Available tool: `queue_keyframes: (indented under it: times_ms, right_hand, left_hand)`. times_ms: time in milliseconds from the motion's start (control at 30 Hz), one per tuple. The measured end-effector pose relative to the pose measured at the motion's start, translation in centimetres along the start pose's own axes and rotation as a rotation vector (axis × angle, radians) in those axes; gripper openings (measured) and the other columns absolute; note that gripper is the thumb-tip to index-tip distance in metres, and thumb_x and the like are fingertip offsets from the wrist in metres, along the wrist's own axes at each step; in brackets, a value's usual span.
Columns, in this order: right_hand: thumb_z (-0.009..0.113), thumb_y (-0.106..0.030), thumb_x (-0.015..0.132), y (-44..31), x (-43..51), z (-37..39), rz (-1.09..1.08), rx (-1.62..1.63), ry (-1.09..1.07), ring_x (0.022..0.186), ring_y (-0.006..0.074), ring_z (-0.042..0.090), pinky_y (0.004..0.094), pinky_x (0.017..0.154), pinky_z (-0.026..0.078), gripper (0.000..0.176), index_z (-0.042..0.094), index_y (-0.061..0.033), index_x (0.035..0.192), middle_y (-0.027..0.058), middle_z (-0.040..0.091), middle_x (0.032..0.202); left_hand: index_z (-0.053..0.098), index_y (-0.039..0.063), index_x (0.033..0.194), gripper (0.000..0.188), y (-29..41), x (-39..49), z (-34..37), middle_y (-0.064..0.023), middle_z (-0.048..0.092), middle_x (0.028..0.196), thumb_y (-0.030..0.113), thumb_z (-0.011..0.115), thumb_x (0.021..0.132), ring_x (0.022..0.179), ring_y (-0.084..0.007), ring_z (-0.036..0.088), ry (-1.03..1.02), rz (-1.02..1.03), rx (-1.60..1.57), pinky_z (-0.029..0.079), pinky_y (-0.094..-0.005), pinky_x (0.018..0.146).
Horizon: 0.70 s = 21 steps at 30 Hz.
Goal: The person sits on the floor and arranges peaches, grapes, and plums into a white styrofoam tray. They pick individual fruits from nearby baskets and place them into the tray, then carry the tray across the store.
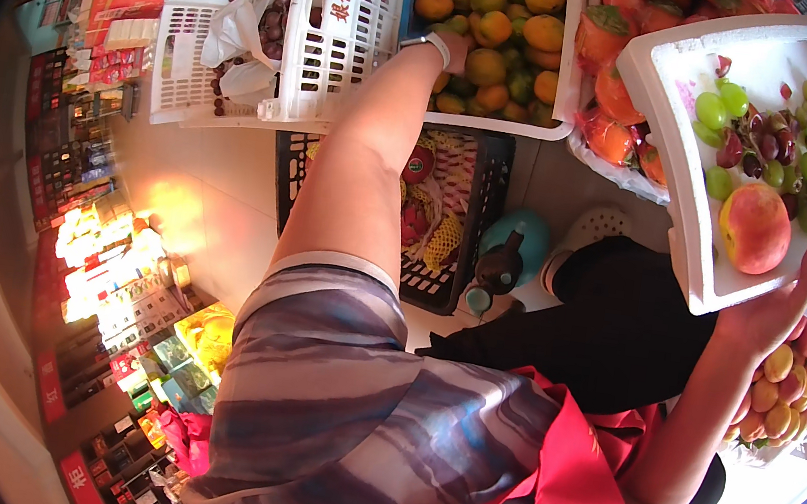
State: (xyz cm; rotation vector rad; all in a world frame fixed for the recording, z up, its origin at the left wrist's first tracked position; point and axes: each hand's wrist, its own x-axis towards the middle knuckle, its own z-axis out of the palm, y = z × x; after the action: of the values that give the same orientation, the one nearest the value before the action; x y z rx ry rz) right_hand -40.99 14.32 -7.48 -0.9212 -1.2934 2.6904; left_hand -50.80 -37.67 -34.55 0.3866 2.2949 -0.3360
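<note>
My left hand (452,49), with a pale band at its wrist, reaches in among green-orange citrus fruits (488,67) in a blue and white container (571,53). Its fingers are largely hidden, so whether they grip a fruit cannot be told. On the right, my right hand (766,315) holds the lower edge of a tilted white foam tray (688,245), thumb up along the rim. Loose green grapes (733,99), dark red grapes (769,146) and a large red-yellow fruit (755,229) lie in the tray.
White plastic baskets (341,55) with dark grapes stand left of the citrus. A black crate (491,187) with netted fruit and a teal spray bottle (518,245) are on the floor below. Bagged orange fruits (611,96) and small yellow-red fruits (783,393) sit at the right.
</note>
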Motion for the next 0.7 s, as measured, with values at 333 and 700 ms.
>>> queue_keyframes:
  times_ms: [333,700]
  right_hand:
    - [0.055,-0.033,0.1,0.0,0.4,-0.6,-0.013,-0.021,0.037,0.135,0.0312,0.049,0.0465,0.115,0.038,0.062,0.036,-0.0029,0.15,0.0155,0.049,0.146]
    - [0.053,-0.036,0.101,0.4,-0.2,1.2,-0.053,-0.135,0.097,0.137,0.0324,0.048,0.0471,0.117,0.037,0.062,0.033,-0.0051,0.151,0.0166,0.047,0.147]
  left_hand:
    - [0.04,0.009,0.153,0.078,2.9,-2.3,1.2,-0.0212,0.057,0.142,0.043,0.066,0.088,0.13,-0.0379,0.054,-0.18,-0.133,-0.101,0.042,-0.0487,0.11]
    - [0.049,0.009,0.147,0.081,3.2,-1.1,3.3,-0.0205,0.051,0.149,0.039,0.078,0.077,0.139,-0.037,0.047,-0.001,-0.319,-0.551,0.036,-0.0505,0.117]
